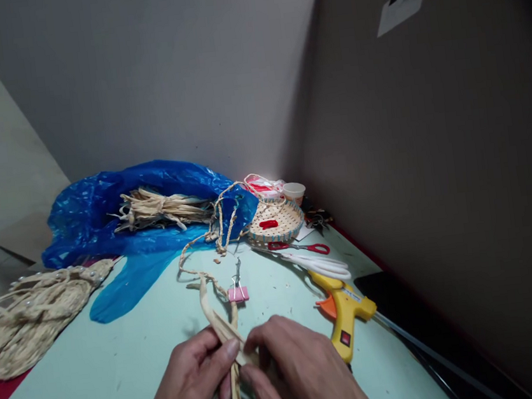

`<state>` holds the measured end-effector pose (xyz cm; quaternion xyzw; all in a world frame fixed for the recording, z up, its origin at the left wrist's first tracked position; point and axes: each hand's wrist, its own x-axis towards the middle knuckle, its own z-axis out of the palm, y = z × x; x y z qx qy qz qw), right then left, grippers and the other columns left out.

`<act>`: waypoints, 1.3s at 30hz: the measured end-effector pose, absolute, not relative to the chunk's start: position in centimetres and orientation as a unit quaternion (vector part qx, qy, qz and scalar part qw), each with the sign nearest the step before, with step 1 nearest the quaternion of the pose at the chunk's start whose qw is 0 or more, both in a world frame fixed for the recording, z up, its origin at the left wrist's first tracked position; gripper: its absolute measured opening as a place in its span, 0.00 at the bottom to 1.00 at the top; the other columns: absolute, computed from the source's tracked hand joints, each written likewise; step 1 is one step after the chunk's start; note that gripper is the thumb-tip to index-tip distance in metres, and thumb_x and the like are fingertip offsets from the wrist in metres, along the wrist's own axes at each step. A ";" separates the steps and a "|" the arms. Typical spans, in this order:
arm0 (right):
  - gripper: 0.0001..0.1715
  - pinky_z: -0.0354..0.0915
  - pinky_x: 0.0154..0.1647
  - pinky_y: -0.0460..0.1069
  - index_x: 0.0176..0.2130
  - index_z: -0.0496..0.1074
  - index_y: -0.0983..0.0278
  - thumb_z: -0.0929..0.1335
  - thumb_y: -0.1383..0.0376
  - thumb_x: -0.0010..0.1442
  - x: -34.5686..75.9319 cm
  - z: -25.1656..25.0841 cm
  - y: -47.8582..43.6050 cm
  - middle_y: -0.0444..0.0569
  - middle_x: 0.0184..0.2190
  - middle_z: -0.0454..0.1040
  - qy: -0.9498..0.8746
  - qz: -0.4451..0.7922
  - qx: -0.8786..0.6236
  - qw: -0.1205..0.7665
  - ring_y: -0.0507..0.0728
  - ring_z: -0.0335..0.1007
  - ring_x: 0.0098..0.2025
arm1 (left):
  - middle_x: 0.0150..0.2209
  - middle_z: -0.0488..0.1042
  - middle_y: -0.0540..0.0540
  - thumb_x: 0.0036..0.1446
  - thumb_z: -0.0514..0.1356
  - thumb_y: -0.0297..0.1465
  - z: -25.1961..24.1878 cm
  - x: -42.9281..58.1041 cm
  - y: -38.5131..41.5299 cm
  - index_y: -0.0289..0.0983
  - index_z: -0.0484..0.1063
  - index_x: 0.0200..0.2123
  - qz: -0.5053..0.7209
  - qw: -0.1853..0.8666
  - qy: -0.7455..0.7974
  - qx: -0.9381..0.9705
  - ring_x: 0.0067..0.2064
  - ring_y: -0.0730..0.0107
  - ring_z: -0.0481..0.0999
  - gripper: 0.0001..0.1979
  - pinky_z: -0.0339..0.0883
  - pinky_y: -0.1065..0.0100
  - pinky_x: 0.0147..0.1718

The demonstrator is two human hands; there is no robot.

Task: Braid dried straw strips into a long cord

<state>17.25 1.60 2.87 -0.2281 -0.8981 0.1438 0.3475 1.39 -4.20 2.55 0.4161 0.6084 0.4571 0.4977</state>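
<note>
Head cam has both your hands low in the middle of the frame, pinched together on the same bunch of straw strips [223, 332]. Your left hand [191, 384] has its thumb pressed on the strips from the left, and your right hand [298, 375] closes in from the right with fingertips on the same spot, so both are shut on the straw, nothing spread wide. The strips' long axis runs pretty much away from you: loose ends hang down below your fingers, and the other end climbs up the table to a pink binder clip [237, 293] clamped on it, then carries on as a braided cord [223, 220] toward the blue plastic bag [104, 211]. Neither hand is really nearer; they meet on it. A yellow glue gun [346, 315] sits just right of your right hand, scissors [318, 261] beyond it.
</note>
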 end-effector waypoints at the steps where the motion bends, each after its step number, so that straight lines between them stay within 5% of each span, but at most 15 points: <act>1: 0.06 0.61 0.27 0.47 0.40 0.66 0.64 0.66 0.65 0.60 17.3 3.3 1.7 0.47 0.29 0.71 -0.891 0.166 -0.238 0.349 0.54 0.67 0.29 | 0.14 0.62 0.55 0.53 0.60 0.48 2.6 1.4 -4.2 0.35 0.72 0.27 0.457 0.503 0.602 0.420 0.16 0.77 0.57 0.20 0.53 0.74 0.18; 17: 0.08 0.55 0.24 0.43 0.26 0.69 0.66 0.64 0.68 0.54 16.2 5.2 2.3 0.42 0.21 0.66 -0.733 0.489 -0.409 0.237 0.49 0.60 0.25 | 0.14 0.62 0.56 0.52 0.63 0.42 2.7 1.5 -4.3 0.36 0.69 0.24 0.515 0.511 0.578 0.373 0.17 0.79 0.56 0.15 0.50 0.76 0.17; 28: 0.02 0.54 0.24 0.45 0.33 0.64 0.63 0.65 0.67 0.57 15.8 5.3 2.0 0.40 0.21 0.66 -0.767 0.439 -0.406 0.234 0.50 0.60 0.23 | 0.14 0.60 0.57 0.53 0.62 0.43 2.6 1.3 -4.1 0.36 0.66 0.23 0.466 0.479 0.610 0.426 0.15 0.81 0.54 0.17 0.49 0.77 0.15; 39: 0.11 0.54 0.26 0.44 0.32 0.68 0.64 0.63 0.62 0.63 16.5 4.5 2.3 0.41 0.24 0.67 -0.752 0.490 -0.355 0.260 0.49 0.59 0.27 | 0.15 0.59 0.58 0.56 0.59 0.41 2.9 1.5 -4.2 0.36 0.68 0.25 0.458 0.499 0.596 0.433 0.17 0.80 0.54 0.15 0.51 0.77 0.17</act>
